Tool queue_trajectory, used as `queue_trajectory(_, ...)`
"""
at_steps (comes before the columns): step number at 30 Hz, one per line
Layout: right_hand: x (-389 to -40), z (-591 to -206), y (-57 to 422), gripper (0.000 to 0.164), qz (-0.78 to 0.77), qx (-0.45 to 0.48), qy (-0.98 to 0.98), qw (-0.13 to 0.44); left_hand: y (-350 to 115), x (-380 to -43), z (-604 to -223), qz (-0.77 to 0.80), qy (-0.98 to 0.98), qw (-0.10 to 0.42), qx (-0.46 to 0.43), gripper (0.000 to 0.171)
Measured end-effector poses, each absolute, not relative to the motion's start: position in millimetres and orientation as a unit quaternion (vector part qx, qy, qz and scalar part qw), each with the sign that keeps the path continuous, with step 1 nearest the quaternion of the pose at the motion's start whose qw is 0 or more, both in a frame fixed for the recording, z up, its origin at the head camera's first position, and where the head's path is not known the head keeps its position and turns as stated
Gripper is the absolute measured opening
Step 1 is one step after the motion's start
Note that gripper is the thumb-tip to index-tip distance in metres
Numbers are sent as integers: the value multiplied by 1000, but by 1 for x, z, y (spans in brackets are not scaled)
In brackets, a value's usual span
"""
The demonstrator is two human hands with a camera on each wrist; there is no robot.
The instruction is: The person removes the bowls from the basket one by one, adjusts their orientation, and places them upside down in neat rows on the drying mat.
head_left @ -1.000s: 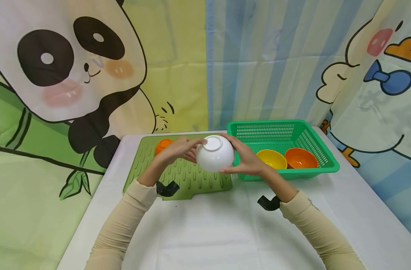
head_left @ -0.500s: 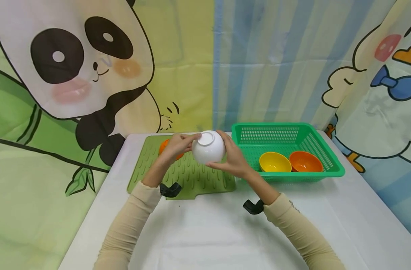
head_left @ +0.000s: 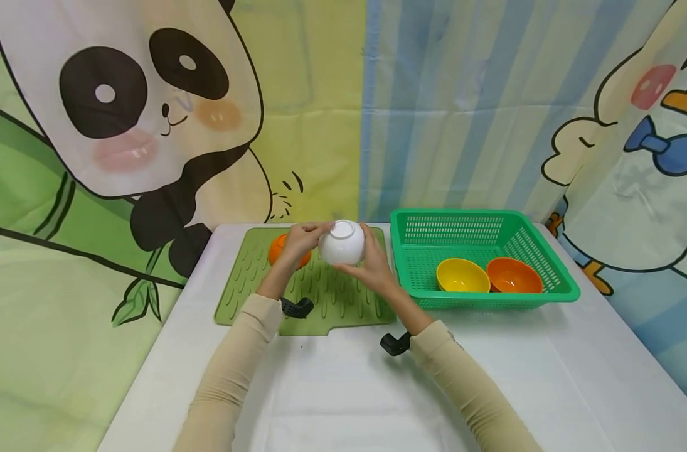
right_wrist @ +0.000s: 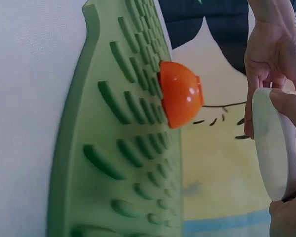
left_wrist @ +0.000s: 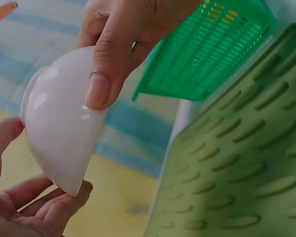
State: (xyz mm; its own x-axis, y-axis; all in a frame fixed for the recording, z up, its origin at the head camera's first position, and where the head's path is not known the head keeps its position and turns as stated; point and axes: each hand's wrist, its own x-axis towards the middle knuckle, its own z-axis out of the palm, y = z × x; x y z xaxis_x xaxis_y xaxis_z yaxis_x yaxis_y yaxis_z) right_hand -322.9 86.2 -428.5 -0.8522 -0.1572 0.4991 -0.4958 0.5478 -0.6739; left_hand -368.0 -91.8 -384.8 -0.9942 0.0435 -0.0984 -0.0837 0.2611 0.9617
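A white bowl (head_left: pixel 342 246) hangs upside down above the green ridged mat (head_left: pixel 343 307), its foot ring facing up. My left hand (head_left: pixel 308 237) holds it from the left, with the thumb at the foot and the fingers by the rim in the left wrist view. From the right, my right hand (head_left: pixel 376 270) grips the bowl's side, its thumb (left_wrist: pixel 99 89) pressed on the outer wall. An orange bowl (right_wrist: pixel 181 95) rests upside down on the mat behind my left hand, which partly hides it in the head view.
Right of the mat stands a green perforated basket (head_left: pixel 450 218). Inside it sit a yellow bowl (head_left: pixel 463 276) and another orange bowl (head_left: pixel 514 276), both mouth up. A white cloth (head_left: pixel 343 389) covers the table, and a printed curtain (head_left: pixel 309 125) hangs behind it.
Both hands have carried the white bowl slightly left, from beside the basket to over the mat. The head view has shifted a little; the basket bowls stay put.
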Motion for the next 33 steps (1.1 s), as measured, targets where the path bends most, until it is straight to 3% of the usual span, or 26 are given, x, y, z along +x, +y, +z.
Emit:
queue_trajectory(6,-345,-453,80,101,452,138,-864,175,-91,-398,-416,602,797,54,-10,62)
queue_trajectory(13,-365,-470,84,101,446,146,-866,172,-85,-420,-443,603,797,35,-5,54)
queue_trajectory(33,-387,-508,96,102,417,186,-882,113,-78,-441,-493,579,815,13,11,48)
